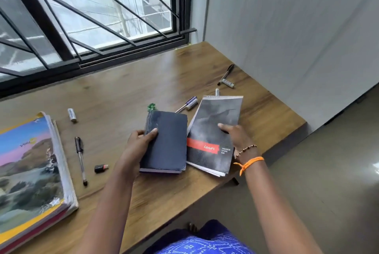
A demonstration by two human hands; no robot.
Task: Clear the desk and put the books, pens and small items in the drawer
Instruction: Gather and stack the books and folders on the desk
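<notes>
Tabletop (143, 81) front edge runs just under both books; wall close on right, bare wood toward window. Both my forearms reach forward over edge. My left grip (141, 141) clamped on dark blue book (166, 143), thumb across cover, lifting it. My right grip (235, 139) clamped on grey spiral pad (213, 130), thumb on top. Pens (81, 159), batteries (72, 114) scattered around.

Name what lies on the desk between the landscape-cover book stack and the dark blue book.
In the head view, a clear pen and a small black USB stick.
</notes>
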